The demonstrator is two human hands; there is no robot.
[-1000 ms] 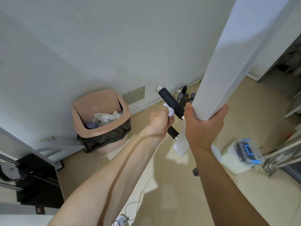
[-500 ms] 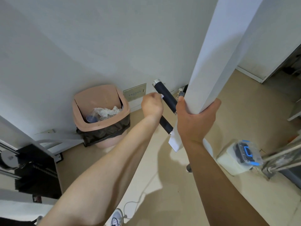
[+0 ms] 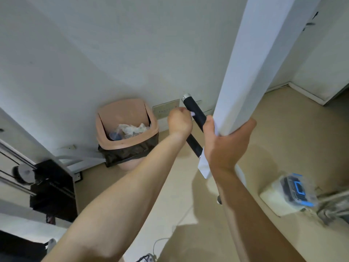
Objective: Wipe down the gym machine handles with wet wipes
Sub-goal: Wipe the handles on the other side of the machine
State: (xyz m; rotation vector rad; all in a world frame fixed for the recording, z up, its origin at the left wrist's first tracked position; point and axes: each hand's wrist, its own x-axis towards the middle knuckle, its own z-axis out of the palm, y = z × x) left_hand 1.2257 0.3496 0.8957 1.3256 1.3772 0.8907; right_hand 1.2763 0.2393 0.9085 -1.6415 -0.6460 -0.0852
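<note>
room: handle (image 3: 195, 112) juts from white beam (image 3: 245, 76), wall close behind, bin (image 3: 128, 133) left of handle on open floor | grip: left hand (image 3: 180, 122) clenched on wipe (image 3: 192, 114) against handle; right hand (image 3: 224, 146) grasping beam edge | pose: both forearms extended forward

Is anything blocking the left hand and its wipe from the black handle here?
Nothing visible. The left hand is closed around the handle, a bit of white wipe showing at its fingers. The right hand holds the white bar beside it.
</note>
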